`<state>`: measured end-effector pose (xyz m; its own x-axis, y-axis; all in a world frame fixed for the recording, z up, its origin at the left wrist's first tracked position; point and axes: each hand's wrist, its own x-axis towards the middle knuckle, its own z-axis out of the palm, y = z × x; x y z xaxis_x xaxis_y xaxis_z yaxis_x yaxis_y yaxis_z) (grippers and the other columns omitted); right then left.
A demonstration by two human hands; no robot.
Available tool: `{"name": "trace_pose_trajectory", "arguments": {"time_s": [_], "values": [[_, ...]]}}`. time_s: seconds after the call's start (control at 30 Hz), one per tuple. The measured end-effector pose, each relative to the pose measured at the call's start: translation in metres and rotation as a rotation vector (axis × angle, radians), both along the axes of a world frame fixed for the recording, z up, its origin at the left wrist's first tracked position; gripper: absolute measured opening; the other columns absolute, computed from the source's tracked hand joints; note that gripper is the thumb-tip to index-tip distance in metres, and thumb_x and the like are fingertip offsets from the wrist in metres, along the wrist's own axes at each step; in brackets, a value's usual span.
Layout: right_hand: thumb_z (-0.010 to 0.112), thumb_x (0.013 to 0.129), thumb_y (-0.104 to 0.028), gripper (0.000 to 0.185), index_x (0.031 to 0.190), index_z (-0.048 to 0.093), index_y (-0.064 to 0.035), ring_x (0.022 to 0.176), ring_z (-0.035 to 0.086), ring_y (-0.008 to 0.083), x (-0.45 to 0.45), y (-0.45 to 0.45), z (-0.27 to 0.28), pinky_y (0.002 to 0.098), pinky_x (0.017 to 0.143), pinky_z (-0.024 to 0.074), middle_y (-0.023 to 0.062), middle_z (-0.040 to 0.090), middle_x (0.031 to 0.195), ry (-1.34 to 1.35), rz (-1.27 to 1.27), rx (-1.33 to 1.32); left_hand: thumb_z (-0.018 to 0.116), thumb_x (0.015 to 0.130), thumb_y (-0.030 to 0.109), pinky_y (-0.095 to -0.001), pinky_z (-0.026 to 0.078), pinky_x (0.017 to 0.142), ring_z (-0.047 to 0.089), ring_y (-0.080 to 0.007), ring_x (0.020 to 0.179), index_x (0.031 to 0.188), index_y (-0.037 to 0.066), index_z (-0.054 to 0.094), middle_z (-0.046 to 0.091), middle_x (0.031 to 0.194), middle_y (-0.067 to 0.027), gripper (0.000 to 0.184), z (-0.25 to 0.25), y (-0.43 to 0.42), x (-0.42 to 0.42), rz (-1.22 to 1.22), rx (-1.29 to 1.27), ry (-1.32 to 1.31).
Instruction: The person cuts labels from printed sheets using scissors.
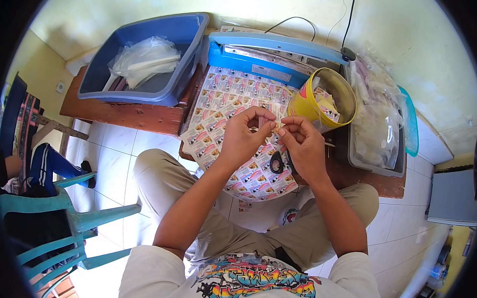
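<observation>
In the middle of the head view, my left hand (248,132) and my right hand (304,142) meet, thumb and fingers pinched together. Between the fingertips is a small printed paper label (276,127), partly hidden by the fingers. Scissors with black handles (277,163) lie just below, beside my right hand; their blades are mostly covered. Under both hands spread large sheets of printed labels (213,128), hanging over the table's front edge towards my lap. A yellow bucket (309,104) holding cut labels stands tilted close to my right hand.
A blue paper cutter (260,65) sits behind the sheets. To the left, a blue tub (140,97) holds clear plastic bags (144,59). More plastic packaging (378,122) fills a grey bin on the right. A green plastic chair (63,211) and another person's leg (56,163) are at left.
</observation>
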<state>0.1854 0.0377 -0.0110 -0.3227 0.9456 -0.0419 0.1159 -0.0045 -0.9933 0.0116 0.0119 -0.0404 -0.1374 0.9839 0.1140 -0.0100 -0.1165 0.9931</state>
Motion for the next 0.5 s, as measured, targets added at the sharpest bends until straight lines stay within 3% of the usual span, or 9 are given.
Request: {"name": "trace_pose_trajectory", "arguments": {"time_s": [0.13, 0.2, 0.23, 0.3, 0.4, 0.5], "values": [[0.073, 0.094, -0.008, 0.028, 0.119, 0.064, 0.0025, 0.078, 0.072, 0.0158, 0.006, -0.001, 0.003, 0.0300, 0.070, 0.0598, 0.0114, 0.072, 0.097, -0.136, -0.016, 0.009, 0.072, 0.096, 0.004, -0.0245, 0.056, 0.064, 0.065, -0.0081, 0.076, 0.109, -0.001, 0.067, 0.070, 0.088, -0.0038, 0.014, 0.001, -0.001, -0.001, 0.023, -0.073, -0.108], [0.077, 0.090, -0.014, 0.041, 0.126, 0.063, 0.0007, 0.086, 0.074, 0.0283, 0.016, 0.000, -0.005, 0.0402, 0.081, 0.0600, 0.0178, 0.069, 0.111, -0.582, 0.131, 0.337, 0.071, 0.097, 0.004, -0.0252, 0.058, 0.067, 0.067, -0.0088, 0.078, 0.109, -0.001, 0.067, 0.070, 0.090, -0.0043, 0.014, 0.000, -0.001, -0.004, 0.001, -0.062, -0.117], [0.077, 0.090, -0.014, 0.041, 0.126, 0.063, 0.0007, 0.086, 0.074, 0.0283, 0.019, -0.002, -0.011, 0.0402, 0.081, 0.0600, 0.0178, 0.069, 0.111, -0.582, 0.131, 0.337, 0.071, 0.097, 0.004, -0.0252, 0.058, 0.067, 0.067, -0.0088, 0.078, 0.109, -0.001, 0.067, 0.070, 0.090, -0.0043, 0.014, 0.000, 0.000, -0.005, 0.001, -0.062, -0.116], [0.080, 0.084, -0.020, 0.057, 0.134, 0.060, -0.0025, 0.100, 0.071, 0.0384, 0.025, -0.009, -0.019, 0.0479, 0.090, 0.0568, 0.0218, 0.062, 0.125, -0.916, 0.145, 0.479, 0.071, 0.097, 0.004, -0.0253, 0.058, 0.068, 0.067, -0.0088, 0.079, 0.109, -0.002, 0.067, 0.071, 0.090, -0.0051, 0.014, 0.000, 0.000, -0.006, 0.002, -0.056, -0.130], [0.082, 0.083, -0.024, 0.067, 0.142, 0.054, -0.0045, 0.111, 0.068, 0.0398, 0.026, -0.014, -0.018, 0.0490, 0.090, 0.0571, 0.0223, 0.056, 0.135, -1.026, 0.220, 0.385, 0.071, 0.097, 0.004, -0.0252, 0.057, 0.068, 0.067, -0.0084, 0.078, 0.108, -0.002, 0.068, 0.072, 0.090, -0.0055, 0.013, 0.003, -0.001, -0.005, 0.030, -0.064, -0.136], [0.083, 0.081, -0.021, 0.070, 0.142, 0.051, -0.0055, 0.107, 0.067, 0.0389, 0.023, -0.019, -0.023, 0.0485, 0.088, 0.0563, 0.0179, 0.057, 0.127, -1.071, 0.220, 0.385, 0.073, 0.096, 0.004, -0.0250, 0.057, 0.068, 0.067, -0.0082, 0.077, 0.107, -0.002, 0.068, 0.073, 0.090, -0.0060, 0.014, 0.003, 0.000, -0.005, 0.034, -0.059, -0.159]]}}
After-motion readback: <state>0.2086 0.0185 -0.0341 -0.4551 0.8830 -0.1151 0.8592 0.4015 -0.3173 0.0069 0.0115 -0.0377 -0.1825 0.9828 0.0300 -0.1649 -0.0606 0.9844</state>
